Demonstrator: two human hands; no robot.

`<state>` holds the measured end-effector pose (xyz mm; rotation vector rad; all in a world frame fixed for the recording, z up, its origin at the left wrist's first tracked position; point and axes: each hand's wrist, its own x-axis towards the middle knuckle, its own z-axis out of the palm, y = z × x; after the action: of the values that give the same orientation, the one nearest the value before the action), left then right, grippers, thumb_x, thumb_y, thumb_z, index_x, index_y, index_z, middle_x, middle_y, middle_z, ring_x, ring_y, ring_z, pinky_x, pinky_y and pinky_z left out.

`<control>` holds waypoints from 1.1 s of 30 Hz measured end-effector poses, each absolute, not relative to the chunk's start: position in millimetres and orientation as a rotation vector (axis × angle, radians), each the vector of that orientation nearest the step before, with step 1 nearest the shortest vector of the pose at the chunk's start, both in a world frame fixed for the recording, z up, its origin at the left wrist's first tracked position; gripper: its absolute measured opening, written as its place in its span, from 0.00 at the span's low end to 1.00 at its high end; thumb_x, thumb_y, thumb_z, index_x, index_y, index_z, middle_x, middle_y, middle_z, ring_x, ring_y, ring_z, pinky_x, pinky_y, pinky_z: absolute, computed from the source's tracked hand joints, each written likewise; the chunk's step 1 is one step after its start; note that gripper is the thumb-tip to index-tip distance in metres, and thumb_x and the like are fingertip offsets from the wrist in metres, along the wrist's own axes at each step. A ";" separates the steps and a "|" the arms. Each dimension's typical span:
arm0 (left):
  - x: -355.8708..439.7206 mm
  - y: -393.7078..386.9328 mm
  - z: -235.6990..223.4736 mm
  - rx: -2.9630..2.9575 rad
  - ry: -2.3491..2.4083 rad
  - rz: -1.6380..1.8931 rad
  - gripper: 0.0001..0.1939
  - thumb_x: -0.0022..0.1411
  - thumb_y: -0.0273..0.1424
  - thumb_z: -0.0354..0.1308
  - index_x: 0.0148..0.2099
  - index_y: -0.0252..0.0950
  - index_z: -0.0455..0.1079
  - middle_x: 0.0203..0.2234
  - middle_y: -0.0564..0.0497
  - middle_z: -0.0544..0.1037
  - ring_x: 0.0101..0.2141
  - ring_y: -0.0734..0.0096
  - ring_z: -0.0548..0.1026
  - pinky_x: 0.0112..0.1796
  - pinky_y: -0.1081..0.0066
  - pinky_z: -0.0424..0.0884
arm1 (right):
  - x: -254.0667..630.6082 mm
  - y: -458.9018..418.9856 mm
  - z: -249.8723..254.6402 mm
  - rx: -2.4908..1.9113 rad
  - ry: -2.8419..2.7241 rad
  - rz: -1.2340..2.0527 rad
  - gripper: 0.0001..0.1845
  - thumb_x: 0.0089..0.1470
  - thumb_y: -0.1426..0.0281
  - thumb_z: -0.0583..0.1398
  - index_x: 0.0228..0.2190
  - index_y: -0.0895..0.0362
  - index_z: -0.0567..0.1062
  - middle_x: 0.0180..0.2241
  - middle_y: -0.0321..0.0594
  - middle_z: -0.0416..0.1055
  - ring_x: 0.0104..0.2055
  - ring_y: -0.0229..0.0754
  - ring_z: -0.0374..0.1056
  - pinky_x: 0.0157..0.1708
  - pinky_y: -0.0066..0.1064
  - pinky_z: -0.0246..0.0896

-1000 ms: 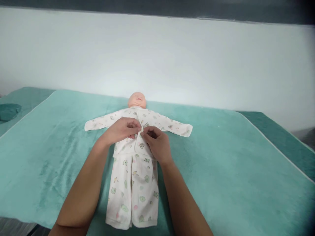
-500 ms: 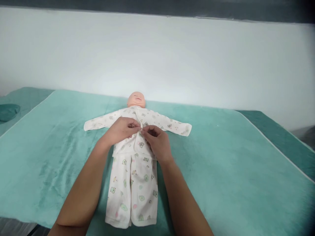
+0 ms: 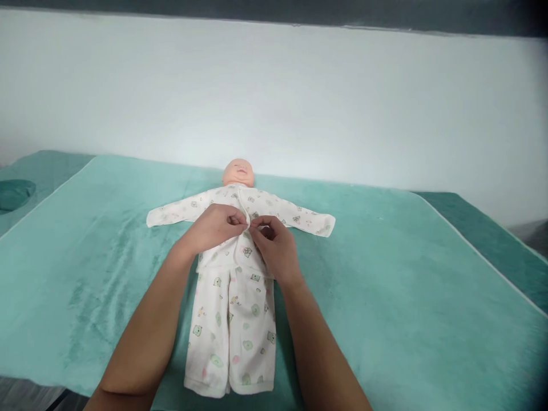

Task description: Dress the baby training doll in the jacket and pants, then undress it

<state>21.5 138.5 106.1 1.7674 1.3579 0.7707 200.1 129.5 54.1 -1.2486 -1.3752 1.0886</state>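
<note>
A baby doll [image 3: 238,173] lies on its back, head toward the wall, sleeves spread to both sides. It wears a white baby shirt [image 3: 244,251] with small animal prints and matching trousers [image 3: 252,331]. At the shirt's front opening, my left hand [image 3: 220,224] pinches the fabric edge from the left. Close against it, my right hand [image 3: 274,242] pinches the same edge from the right. The fingertips of both hands almost meet mid-chest. Any fastener between them is too small to make out.
A green plush cover [image 3: 385,297] lies under the doll, with a darker green cover [image 3: 483,228] along the right. At the far left is a green cushion-like shape [image 3: 16,194]. A white wall [image 3: 274,97] rises behind the doll.
Both hands keep their pinch at the shirt's front, and the fingertips have shifted only slightly. The fabric edge between them now looks a little more lifted.
</note>
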 end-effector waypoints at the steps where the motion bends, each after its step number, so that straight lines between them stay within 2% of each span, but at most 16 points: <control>1: 20.6 138.6 106.5 1.737 1.348 0.768 0.10 0.59 0.38 0.60 0.33 0.38 0.77 0.26 0.53 0.75 0.26 0.73 0.68 0.26 0.72 0.61 | 200.0 129.6 54.0 -1.240 -1.396 1.074 0.07 0.54 0.63 0.66 0.34 0.52 0.77 0.23 0.31 0.66 0.24 0.36 0.57 0.27 0.31 0.54; 6: 17.1 138.9 109.3 1.664 1.317 0.717 0.09 0.58 0.37 0.60 0.33 0.38 0.78 0.25 0.54 0.74 0.25 0.74 0.67 0.25 0.73 0.60 | 199.6 129.7 52.1 -1.210 -1.434 1.061 0.06 0.54 0.65 0.66 0.34 0.52 0.77 0.28 0.32 0.70 0.28 0.37 0.59 0.31 0.31 0.57; 14: 15.8 140.6 107.8 1.595 1.294 0.755 0.09 0.58 0.37 0.62 0.35 0.37 0.78 0.27 0.53 0.75 0.25 0.76 0.67 0.24 0.74 0.62 | 199.7 130.4 47.7 -1.227 -1.335 1.094 0.10 0.52 0.61 0.67 0.35 0.53 0.78 0.29 0.33 0.72 0.27 0.36 0.58 0.29 0.30 0.56; 25: 11.3 143.6 106.0 1.500 1.278 0.781 0.09 0.55 0.37 0.65 0.34 0.36 0.80 0.26 0.51 0.75 0.24 0.76 0.67 0.24 0.73 0.63 | 197.9 129.7 54.0 -1.210 -1.346 1.079 0.09 0.51 0.64 0.67 0.34 0.54 0.77 0.32 0.35 0.73 0.29 0.36 0.60 0.32 0.31 0.60; 33: 13.2 142.1 108.7 1.513 1.273 0.763 0.10 0.56 0.37 0.65 0.34 0.36 0.80 0.25 0.52 0.75 0.23 0.77 0.65 0.23 0.74 0.60 | 199.4 133.3 51.2 -1.201 -1.199 1.221 0.11 0.48 0.64 0.68 0.33 0.54 0.74 0.32 0.34 0.71 0.28 0.35 0.61 0.28 0.29 0.58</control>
<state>13.2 142.1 108.7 1.5129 1.2732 0.7627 199.4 133.3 51.2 -1.2010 -1.1992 1.2205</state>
